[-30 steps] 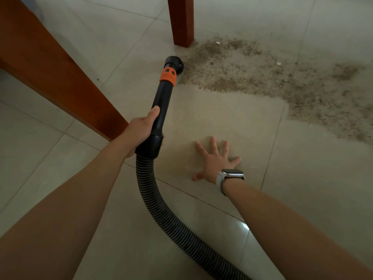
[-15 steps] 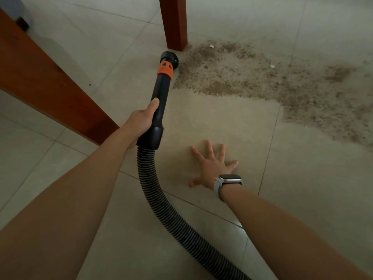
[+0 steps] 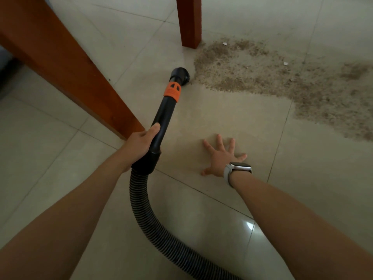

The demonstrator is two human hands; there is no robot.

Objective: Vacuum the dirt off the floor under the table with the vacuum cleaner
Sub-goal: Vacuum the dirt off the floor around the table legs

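Left hand (image 3: 141, 145) grips vacuum wand (image 3: 164, 116) (nozzle (image 3: 180, 74) beside dirt (image 3: 272, 77)) | right hand (image 3: 222, 157) splayed flat on floor (image 3: 312, 199)

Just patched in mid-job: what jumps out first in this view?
A wide spread of dirt covers the tiles at upper right, starting beside a wooden table leg. The left hand grips the black vacuum wand, its nozzle at the dirt's left edge. The right hand presses flat on the floor.
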